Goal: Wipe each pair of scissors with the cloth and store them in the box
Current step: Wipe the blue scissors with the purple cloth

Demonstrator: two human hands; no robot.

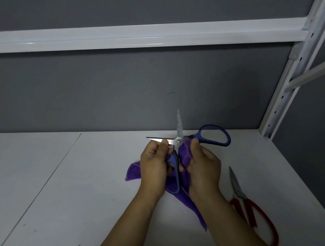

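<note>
Blue-handled scissors (214, 135) are held above the white shelf with their blades spread wide, one pointing up and one to the left. My left hand (156, 169) grips the lower blue handle and touches the left blade. My right hand (203, 164) holds the purple cloth (184, 154) against the scissors near the pivot. The cloth hangs down between my hands to the shelf. Red-handled scissors (251, 213) lie shut on the shelf to the right, partly behind my right forearm. No box is in view.
The white shelf board (65, 191) runs to a grey back wall. A white shelf rail (109, 36) crosses overhead. A white perforated metal upright (292, 82) stands at the right edge.
</note>
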